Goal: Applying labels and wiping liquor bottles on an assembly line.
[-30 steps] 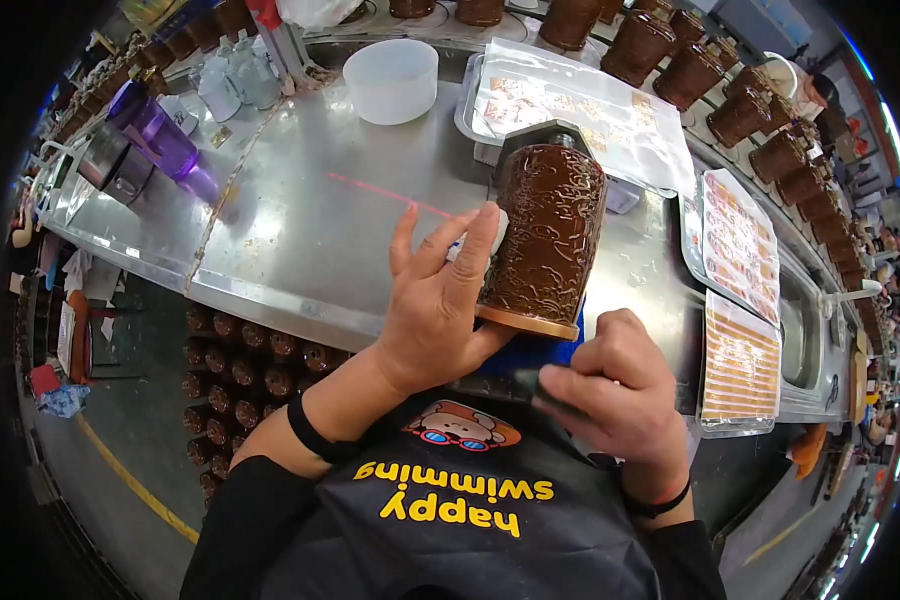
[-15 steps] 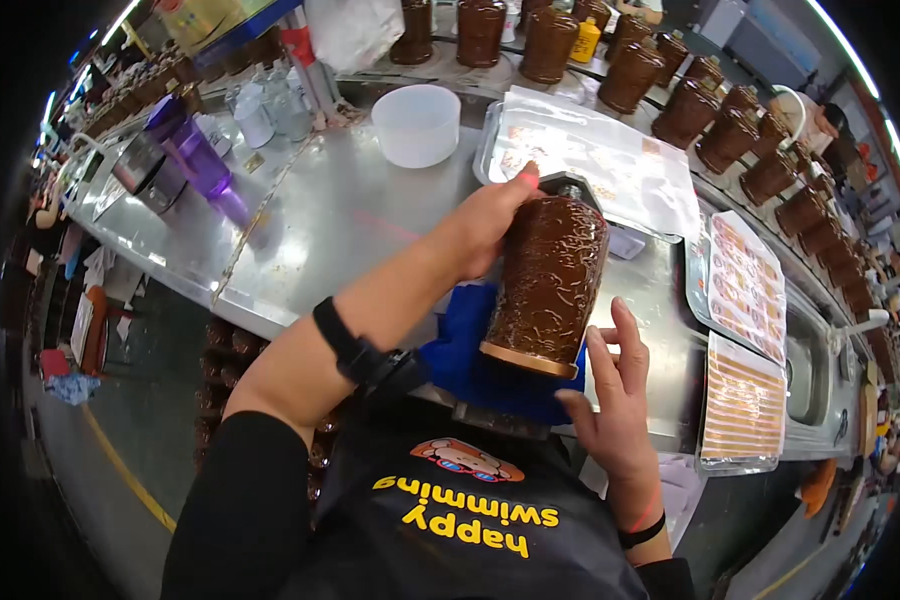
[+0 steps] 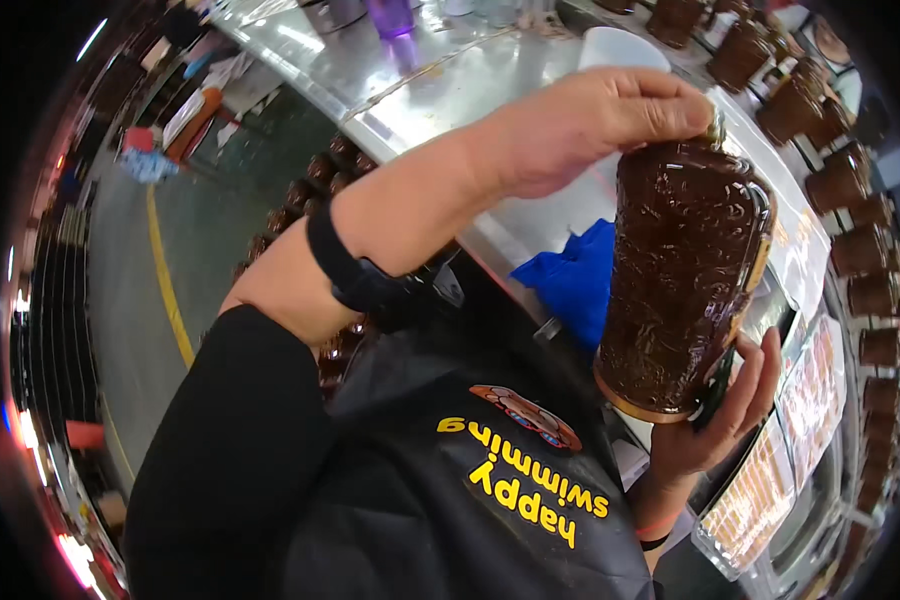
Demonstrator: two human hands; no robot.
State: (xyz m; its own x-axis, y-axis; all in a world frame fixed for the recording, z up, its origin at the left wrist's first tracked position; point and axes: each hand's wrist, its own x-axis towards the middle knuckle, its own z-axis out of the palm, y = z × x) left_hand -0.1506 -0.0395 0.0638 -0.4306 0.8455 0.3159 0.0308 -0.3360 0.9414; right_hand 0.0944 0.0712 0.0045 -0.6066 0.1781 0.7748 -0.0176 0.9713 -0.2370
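My left hand point(image 3: 635, 110) pinches the neck of a large dark-brown glass bottle point(image 3: 682, 270) with a raised pattern over its body. The bottle hangs slightly tilted, close in front of me, with a gold-coloured band around its base. My right hand point(image 3: 728, 425) holds the bottle low on its right side; the fingers curve along the edge and the thumb is hidden behind it. A crumpled blue cloth point(image 3: 575, 280) lies on the table just left of the bottle, partly covered by it.
The metal table point(image 3: 440, 90) runs to the far left, with a purple cup point(image 3: 390, 15) and a white tub point(image 3: 622, 48) on it. To the right, printed decal sheets point(image 3: 755, 495) lie on a tray. Several brown bottles point(image 3: 863, 250) line the right edge.
The bottle has been lifted nearer and turned, with my left hand still at its neck. My right hand has come from beside it onto its lower side. The whole view has swung round.
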